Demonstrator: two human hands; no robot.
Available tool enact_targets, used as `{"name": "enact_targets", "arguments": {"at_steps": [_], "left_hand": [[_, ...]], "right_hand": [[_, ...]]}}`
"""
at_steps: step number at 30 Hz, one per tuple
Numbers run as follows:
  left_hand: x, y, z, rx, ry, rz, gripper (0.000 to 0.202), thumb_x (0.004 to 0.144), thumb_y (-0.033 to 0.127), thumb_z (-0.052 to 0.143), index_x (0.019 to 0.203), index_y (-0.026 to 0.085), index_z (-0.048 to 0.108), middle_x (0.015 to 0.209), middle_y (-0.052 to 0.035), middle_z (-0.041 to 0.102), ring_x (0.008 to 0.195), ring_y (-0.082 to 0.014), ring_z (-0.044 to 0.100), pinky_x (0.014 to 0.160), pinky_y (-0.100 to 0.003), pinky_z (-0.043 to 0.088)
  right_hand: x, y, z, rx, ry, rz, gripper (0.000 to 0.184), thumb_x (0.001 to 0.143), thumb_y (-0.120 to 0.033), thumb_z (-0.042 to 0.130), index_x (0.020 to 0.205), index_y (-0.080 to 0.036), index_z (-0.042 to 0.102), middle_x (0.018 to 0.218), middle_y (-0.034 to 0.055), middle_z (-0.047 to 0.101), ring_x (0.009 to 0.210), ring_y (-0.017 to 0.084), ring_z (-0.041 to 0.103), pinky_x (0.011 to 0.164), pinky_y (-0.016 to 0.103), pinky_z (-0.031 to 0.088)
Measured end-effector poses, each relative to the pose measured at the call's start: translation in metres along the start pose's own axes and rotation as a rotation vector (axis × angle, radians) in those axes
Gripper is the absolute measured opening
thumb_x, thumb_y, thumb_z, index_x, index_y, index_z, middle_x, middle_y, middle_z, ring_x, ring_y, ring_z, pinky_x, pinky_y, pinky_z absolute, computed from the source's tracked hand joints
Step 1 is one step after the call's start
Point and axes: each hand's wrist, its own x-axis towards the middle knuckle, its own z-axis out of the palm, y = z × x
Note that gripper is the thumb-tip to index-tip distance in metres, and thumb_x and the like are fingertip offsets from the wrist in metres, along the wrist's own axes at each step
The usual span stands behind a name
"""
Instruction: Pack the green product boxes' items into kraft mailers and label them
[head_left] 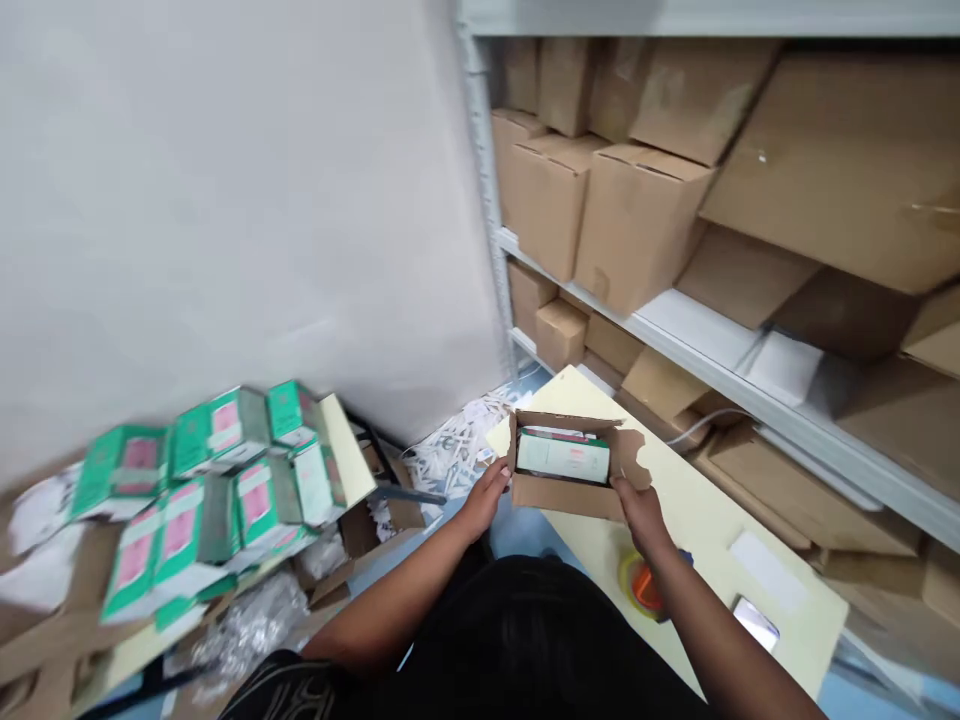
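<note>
Between my two hands is a small open cardboard box (566,495), its right flap torn along the edge. Inside it lies a white and green carton (564,455) with faint pink print. My left hand (484,497) is closed on the box's left end. At the right end, my right hand (641,510) grips the box near the torn flap. The box is held over the edge of a cream-coloured table (697,490). Below my right forearm, partly hidden, sit rolls of tape (645,585) in orange, yellow and blue.
Several green and pink cartons (202,430) stand on another table at left, with clear plastic wrap (255,615) beside them. Metal shelving (637,325) full of cardboard boxes lines the right. A phone (756,624) lies on the cream table. Paper scraps (457,445) cover the floor by the wall.
</note>
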Motion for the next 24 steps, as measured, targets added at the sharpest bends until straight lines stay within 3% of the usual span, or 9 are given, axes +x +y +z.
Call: {"name": "enact_targets", "arguments": {"at_steps": [6, 9, 14, 19, 24], "left_hand": [[-0.069, 0.006, -0.048, 0.069, 0.34, 0.149, 0.068, 0.097, 0.067, 0.041, 0.143, 0.019, 0.057, 0.151, -0.0111, 0.055, 0.145, -0.0262, 0.044, 0.124, -0.041, 0.029], [-0.101, 0.005, -0.072, 0.089, 0.445, 0.154, 0.068, 0.098, 0.068, 0.04, 0.142, 0.02, 0.058, 0.15, -0.0106, 0.056, 0.145, -0.0265, 0.044, 0.123, -0.041, 0.031], [-0.152, -0.008, -0.118, 0.029, 0.632, 0.181, 0.066, 0.097, 0.069, 0.041, 0.137, 0.02, 0.062, 0.144, -0.0128, 0.058, 0.137, -0.0302, 0.051, 0.11, -0.043, 0.046], [-0.205, -0.028, -0.194, -0.037, 0.705, 0.22, 0.059, 0.096, 0.066, 0.046, 0.128, 0.02, 0.067, 0.131, -0.0125, 0.065, 0.121, -0.0293, 0.062, 0.1, -0.041, 0.053], [-0.266, -0.044, -0.287, 0.032, 0.696, 0.255, 0.043, 0.095, 0.054, 0.055, 0.114, 0.02, 0.072, 0.117, -0.0102, 0.073, 0.113, -0.0276, 0.066, 0.101, -0.04, 0.051]], "right_hand": [[-0.017, -0.045, 0.047, -0.019, -0.383, -0.142, 0.043, 0.075, -0.044, 0.076, 0.109, -0.017, 0.077, 0.108, 0.0104, 0.08, 0.102, 0.032, 0.074, 0.08, 0.038, 0.06], [-0.026, -0.059, 0.081, -0.004, -0.393, -0.219, 0.042, 0.075, -0.041, 0.074, 0.11, -0.017, 0.076, 0.111, 0.0098, 0.079, 0.105, 0.032, 0.073, 0.084, 0.037, 0.059], [-0.057, -0.081, 0.149, 0.015, -0.456, -0.32, 0.041, 0.076, -0.042, 0.071, 0.107, -0.015, 0.075, 0.109, 0.0094, 0.079, 0.104, 0.031, 0.071, 0.085, 0.037, 0.056], [-0.108, -0.103, 0.225, 0.022, -0.499, -0.466, 0.039, 0.075, -0.045, 0.068, 0.102, -0.017, 0.075, 0.109, 0.0091, 0.077, 0.107, 0.031, 0.068, 0.093, 0.04, 0.053], [-0.163, -0.114, 0.303, -0.079, -0.534, -0.581, 0.03, 0.075, -0.049, 0.068, 0.079, -0.019, 0.073, 0.091, 0.0082, 0.076, 0.097, 0.029, 0.068, 0.083, 0.037, 0.055]]}}
